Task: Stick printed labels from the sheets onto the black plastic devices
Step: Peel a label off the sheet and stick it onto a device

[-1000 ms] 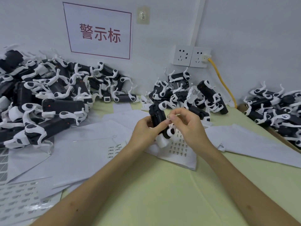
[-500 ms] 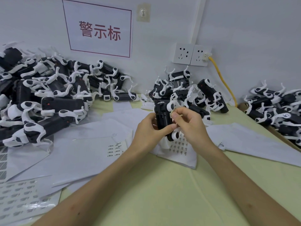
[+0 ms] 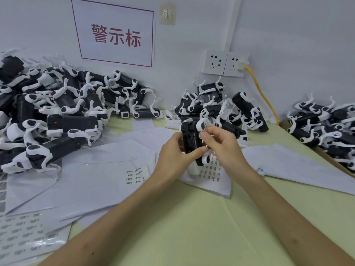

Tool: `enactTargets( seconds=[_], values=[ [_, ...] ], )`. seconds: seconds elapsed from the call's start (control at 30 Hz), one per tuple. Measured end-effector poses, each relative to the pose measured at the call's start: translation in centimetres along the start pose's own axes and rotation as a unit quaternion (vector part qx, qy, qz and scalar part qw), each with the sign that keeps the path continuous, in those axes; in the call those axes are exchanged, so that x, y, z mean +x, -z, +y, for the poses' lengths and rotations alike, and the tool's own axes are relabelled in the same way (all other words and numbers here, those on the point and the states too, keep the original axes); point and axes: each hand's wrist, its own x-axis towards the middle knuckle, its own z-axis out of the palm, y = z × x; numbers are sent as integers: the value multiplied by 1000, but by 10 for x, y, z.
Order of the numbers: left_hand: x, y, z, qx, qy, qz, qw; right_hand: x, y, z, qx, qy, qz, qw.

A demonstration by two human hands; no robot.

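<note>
Left hand (image 3: 172, 150) grips the black device (image 3: 192, 140), upright above the label sheet (image 3: 209, 176) | right hand (image 3: 223, 147) pinches a label (image 3: 201, 134) against its right edge | likely next: press it leftward

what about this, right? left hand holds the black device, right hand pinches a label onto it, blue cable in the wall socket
The head view shows the cable in the wall socket is yellow, not blue. The left hand holds the black device and the right hand pinches a label onto it.
</note>
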Motion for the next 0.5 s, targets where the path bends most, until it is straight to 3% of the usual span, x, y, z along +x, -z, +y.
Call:
enactTargets(
  seconds=[0.5],
  values=[
    [-7,-9,-7,24,21,42,999,-6,-9,-2,-3,11,27,1000]
  ],
)
